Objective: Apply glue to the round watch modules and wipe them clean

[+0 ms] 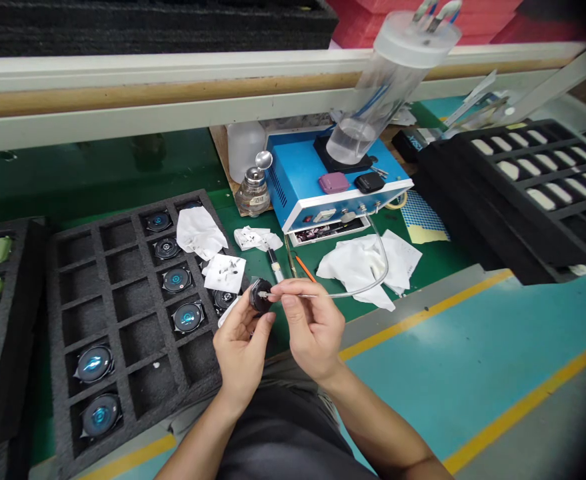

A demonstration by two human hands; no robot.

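My left hand (pixel 240 350) holds a round black watch body (pixel 261 295) by its edge between thumb and fingers. My right hand (pixel 313 327) pinches a thin metal dispensing needle (pixel 273 294), and its tip touches or nearly touches the watch body. A clear tube (pixel 367 283) curves from the needle back to a blue dispensing unit (pixel 297 190). Beside my left hand, a black foam tray (pixel 137 337) holds several round watch bodies (pixel 187 317) in its cells. The watch body's far side is hidden.
Crumpled white wipes (pixel 357 263) and a small pump bottle (pixel 253 193) lie on the green mat (pixel 97 173). A clear cylinder (pixel 387 87) stands on the blue unit. More black foam trays (pixel 533 180) lie right and left, and a white rail (pixel 173 87) crosses behind.
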